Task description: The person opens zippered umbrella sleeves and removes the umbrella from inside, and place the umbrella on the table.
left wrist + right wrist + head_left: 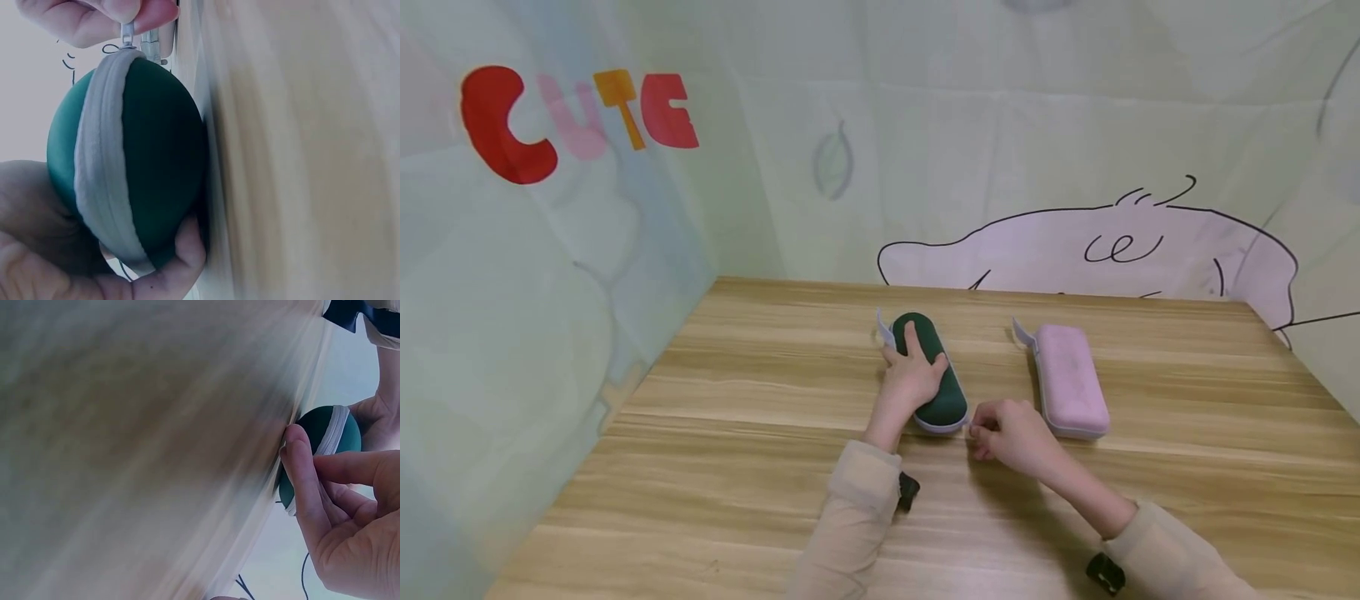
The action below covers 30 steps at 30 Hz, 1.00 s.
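Observation:
A dark green zippered hard case [949, 405] lies on the wooden table with a pale strap [884, 330] at its far end. My left hand [913, 379] grips it from above, thumb and fingers along its sides. In the left wrist view a light grey zipper [100, 144] runs round the case's end. My right hand [1011, 435] is at the near right corner of the case and pinches the zipper pull [127, 32] between thumb and finger. In the right wrist view, the fingers of that hand cover the pull.
To the right lies a similar pink case [1072, 379], with a pale strap [1022, 333] at its far left corner. The wooden table [737, 400] meets a printed cloth backdrop [775, 167] at the back and left. A black wrist device [1105, 573] sits by the right sleeve.

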Motion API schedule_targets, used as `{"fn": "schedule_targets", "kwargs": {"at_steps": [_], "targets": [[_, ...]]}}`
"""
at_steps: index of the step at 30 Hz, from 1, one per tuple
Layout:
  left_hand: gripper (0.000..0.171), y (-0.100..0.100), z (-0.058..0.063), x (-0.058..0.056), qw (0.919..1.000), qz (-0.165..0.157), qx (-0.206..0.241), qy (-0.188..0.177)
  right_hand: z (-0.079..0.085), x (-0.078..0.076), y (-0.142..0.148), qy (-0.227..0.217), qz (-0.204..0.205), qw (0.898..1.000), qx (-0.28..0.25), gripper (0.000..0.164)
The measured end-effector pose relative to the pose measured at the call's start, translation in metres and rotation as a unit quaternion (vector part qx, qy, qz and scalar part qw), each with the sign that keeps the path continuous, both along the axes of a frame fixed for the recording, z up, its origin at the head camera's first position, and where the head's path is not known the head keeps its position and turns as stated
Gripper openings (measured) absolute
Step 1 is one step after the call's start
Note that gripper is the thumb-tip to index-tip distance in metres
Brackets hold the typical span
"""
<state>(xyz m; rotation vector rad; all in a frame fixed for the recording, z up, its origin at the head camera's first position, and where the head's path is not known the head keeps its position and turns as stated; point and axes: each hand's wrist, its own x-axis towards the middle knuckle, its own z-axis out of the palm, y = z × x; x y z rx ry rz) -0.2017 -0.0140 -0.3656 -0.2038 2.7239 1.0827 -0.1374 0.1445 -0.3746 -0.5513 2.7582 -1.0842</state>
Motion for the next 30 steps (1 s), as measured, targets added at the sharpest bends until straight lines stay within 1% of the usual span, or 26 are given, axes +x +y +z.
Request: {"fn": "schedule_targets", "kwargs": {"at_steps": [7, 10, 14, 17, 19, 21, 24, 27, 30], "targets": [[0.077, 0.0, -0.001, 0.002, 0.9999, 0.004, 0.004, 0.009, -0.001, 0.002, -0.001, -0.009, 0.009, 1.0, -0.009, 0.017], [0.077, 0.0, -0.001, 0.003, 0.9999, 0.004, 0.007, 0.01, -0.001, 0.001, 0.001, -0.038, 0.004, 0.999, -0.024, 0.016], [0.079, -0.002, -0.002, 0.003, 0.9997, 0.002, 0.011, 0.02, -0.001, -0.001, 0.003, -0.082, -0.006, 0.995, -0.056, 0.014], [0.079, -0.003, -0.002, 0.003, 0.9996, 0.005, -0.002, 0.029, 0.0, -0.003, 0.004, -0.098, -0.005, 0.993, -0.073, 0.013], [0.079, -0.004, -0.001, 0.003, 0.9992, 0.002, -0.021, 0.033, 0.001, -0.003, 0.005, -0.102, -0.002, 0.992, -0.076, 0.013], [0.08, -0.004, 0.001, 0.003, 0.998, -0.005, -0.051, 0.037, 0.001, -0.003, 0.006, -0.105, -0.003, 0.991, -0.077, 0.013], [0.08, -0.005, 0.003, 0.005, 0.9938, -0.015, -0.099, 0.047, 0.001, -0.003, 0.009, -0.106, -0.009, 0.991, -0.076, 0.013], [0.08, -0.009, 0.006, 0.005, 0.9842, -0.027, -0.159, 0.073, 0.002, -0.003, 0.01, -0.107, -0.007, 0.991, -0.077, 0.013], [0.076, -0.018, 0.01, 0.002, 0.9717, -0.058, -0.198, 0.114, 0.002, -0.004, 0.011, -0.108, -0.004, 0.991, -0.08, 0.013]]}}
